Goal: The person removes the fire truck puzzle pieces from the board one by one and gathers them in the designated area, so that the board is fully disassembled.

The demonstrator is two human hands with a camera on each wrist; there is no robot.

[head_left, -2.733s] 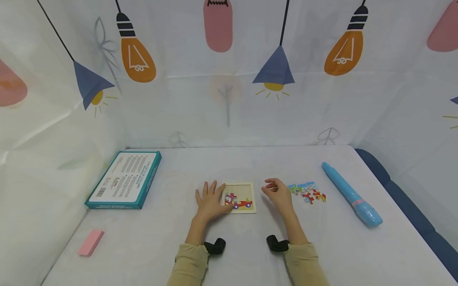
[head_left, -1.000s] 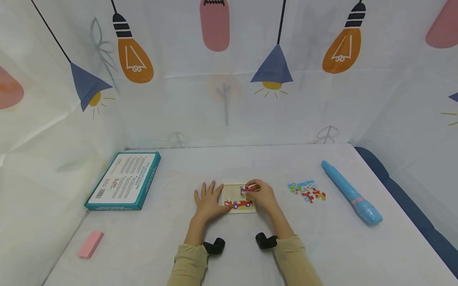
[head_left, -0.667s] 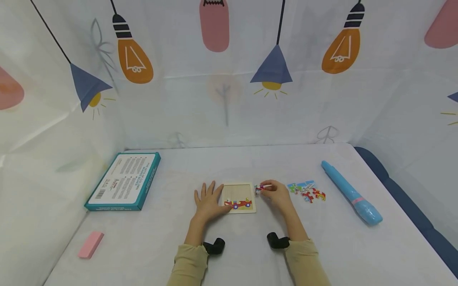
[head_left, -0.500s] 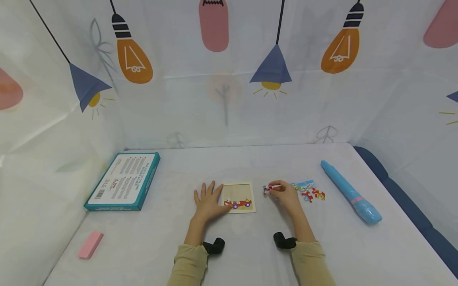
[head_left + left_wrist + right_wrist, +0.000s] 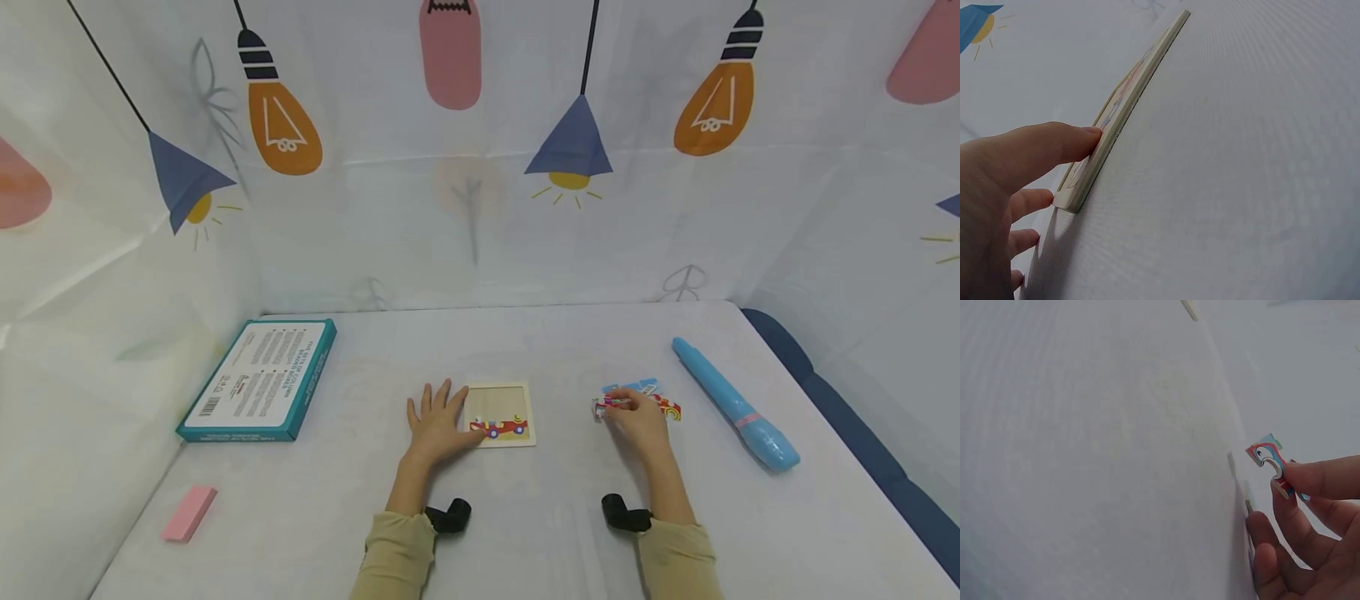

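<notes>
Flat red-and-blue puzzle piece is poking from pinching right fingers, three o'clock from the square wooden tray; left fingers are lying spread.

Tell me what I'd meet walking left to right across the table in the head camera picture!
A pink rectangular block, flat teal-and-white box, bare left hand, square pale wooden puzzle tray, bare right hand, long light-blue club-shaped thing.

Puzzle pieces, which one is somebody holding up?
The piece with the eye-like picture, pinched by the right hand. The other loose pieces lie on the white table, and the red car part lies inside the wooden frame.
</notes>
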